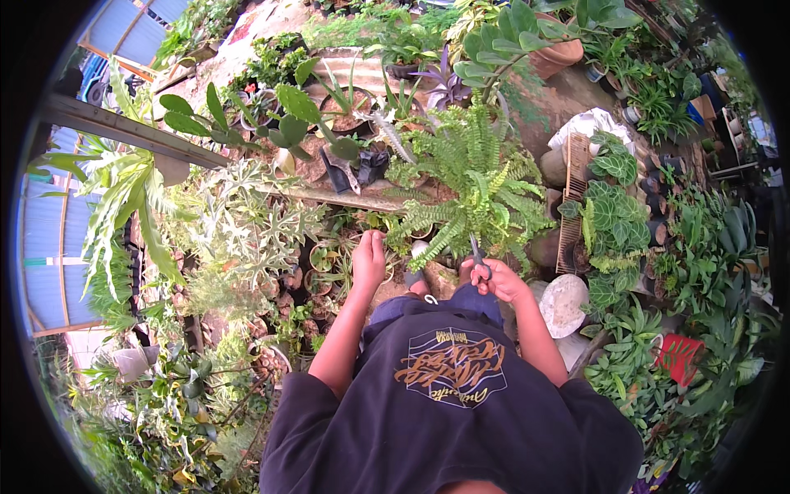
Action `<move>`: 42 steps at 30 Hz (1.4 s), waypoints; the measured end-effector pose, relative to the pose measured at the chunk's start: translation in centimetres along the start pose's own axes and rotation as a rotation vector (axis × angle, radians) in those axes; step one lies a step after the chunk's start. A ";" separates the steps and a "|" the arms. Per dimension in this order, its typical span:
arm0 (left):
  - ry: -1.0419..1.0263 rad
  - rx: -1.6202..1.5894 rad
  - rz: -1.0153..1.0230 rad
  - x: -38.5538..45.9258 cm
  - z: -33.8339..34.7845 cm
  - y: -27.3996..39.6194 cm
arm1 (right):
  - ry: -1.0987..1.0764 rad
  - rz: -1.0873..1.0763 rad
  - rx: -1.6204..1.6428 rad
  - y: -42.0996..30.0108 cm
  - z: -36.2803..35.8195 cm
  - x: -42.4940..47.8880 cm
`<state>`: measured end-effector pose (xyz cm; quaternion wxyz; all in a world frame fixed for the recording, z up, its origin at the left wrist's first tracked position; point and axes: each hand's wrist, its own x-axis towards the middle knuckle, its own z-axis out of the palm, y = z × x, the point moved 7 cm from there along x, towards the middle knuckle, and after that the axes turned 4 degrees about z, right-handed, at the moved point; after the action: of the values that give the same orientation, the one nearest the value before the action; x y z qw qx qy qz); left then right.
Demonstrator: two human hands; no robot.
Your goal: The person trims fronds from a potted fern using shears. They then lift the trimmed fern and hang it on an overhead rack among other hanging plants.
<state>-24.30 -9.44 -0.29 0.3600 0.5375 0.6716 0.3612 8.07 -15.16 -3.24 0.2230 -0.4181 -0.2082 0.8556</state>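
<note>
A green sword-type fern (481,179) spreads its fronds right in front of me, over a shelf edge. My right hand (498,281) grips a pair of scissors (479,256) by dark handles, with the blades pointing away from me into the lower fronds. To the left of the fern, my left hand (369,258) is raised with its fingers drawn together, near the frond tips. Whether anything small is pinched in it cannot be made out. A ledge (345,197) carrying potted plants runs behind that hand.
A prickly pear cactus (293,120) and a black trowel-like piece (336,170) occupy the ledge. Pale-leaved plants (265,216) crowd the left. At right are a wooden slatted rack (574,185), a round pale stone (564,305) and a red pot (679,359). A beam (139,133) juts in upper left.
</note>
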 end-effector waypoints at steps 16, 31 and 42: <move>-0.269 -0.065 -0.149 0.1 0.9 2.9 | -0.084 0.025 -0.260 -3.4 4.1 2.2; 0.085 -0.355 -0.134 15.4 16.0 11.3 | -0.089 -0.062 -0.323 -7.7 0.8 -1.9; 0.225 -0.358 -0.056 16.3 20.0 12.3 | -0.121 -0.016 -0.370 -13.6 -7.2 -5.5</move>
<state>-3.86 10.54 -0.68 0.3823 0.4026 0.6473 0.5223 19.74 -5.94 3.55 0.1363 -0.3980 -0.3784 0.8245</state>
